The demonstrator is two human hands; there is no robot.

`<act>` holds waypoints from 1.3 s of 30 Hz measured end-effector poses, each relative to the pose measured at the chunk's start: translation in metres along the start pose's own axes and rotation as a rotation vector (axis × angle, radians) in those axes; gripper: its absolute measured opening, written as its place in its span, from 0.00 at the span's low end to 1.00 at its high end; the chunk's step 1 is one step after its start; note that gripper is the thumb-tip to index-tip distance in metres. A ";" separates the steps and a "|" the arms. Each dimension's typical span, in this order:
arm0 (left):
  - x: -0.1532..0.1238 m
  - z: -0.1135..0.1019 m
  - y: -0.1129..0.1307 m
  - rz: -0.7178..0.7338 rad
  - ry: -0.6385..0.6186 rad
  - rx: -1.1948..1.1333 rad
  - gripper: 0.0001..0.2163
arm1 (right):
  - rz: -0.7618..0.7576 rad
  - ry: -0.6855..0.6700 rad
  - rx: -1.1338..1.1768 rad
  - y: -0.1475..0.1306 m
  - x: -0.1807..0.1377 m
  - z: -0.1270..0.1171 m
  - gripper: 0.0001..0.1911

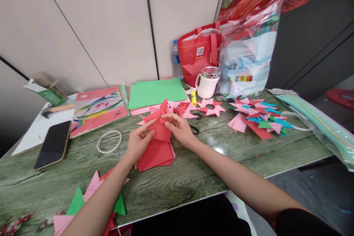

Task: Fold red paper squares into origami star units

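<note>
Between my two hands is a partly folded piece of red paper (159, 129), raised over a stack of red and pink paper sheets (155, 154). My left hand (141, 138) grips its left side, with thumb and index finger on the paper. At its upper right, the thumb and fingertips of my right hand (178, 127) pinch an edge. Just behind lie folded pink and red paper pieces (184, 108), and black scissor handles (195, 129) show to the right of my right hand.
A white ring (109, 141) and a phone (54, 144) lie left. Behind are green sheets (157, 92), a glue stick (193, 98), a white mug (208, 84), a bottle (177, 61) and a red bag (197, 57). Folded paper stars (257, 114) lie right; a paper wreath (92, 188) sits under my left forearm.
</note>
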State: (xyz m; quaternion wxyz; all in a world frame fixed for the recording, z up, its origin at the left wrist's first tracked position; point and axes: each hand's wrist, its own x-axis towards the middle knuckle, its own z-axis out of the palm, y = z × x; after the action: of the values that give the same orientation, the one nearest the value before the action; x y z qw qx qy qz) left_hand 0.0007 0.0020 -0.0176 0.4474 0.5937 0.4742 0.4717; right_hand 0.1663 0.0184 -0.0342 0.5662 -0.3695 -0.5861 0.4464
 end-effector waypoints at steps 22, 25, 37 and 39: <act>0.005 -0.002 0.004 -0.117 -0.017 -0.517 0.21 | -0.050 -0.300 -0.097 -0.001 0.004 -0.012 0.10; 0.004 -0.002 0.005 -0.137 -0.015 -0.523 0.19 | -0.036 -0.331 -0.093 -0.003 0.003 -0.012 0.11; 0.004 -0.002 0.004 -0.145 -0.017 -0.458 0.20 | -0.061 -0.240 -0.209 -0.001 0.001 -0.008 0.10; 0.004 -0.002 0.001 -0.137 -0.015 -0.432 0.19 | -0.058 -0.171 -0.196 0.001 0.001 -0.006 0.09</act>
State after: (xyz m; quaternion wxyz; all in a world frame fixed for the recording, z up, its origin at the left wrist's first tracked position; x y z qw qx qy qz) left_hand -0.0011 0.0058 -0.0153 0.5987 0.4541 0.3979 0.5263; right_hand 0.1721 0.0199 -0.0351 0.4882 -0.3665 -0.6834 0.4004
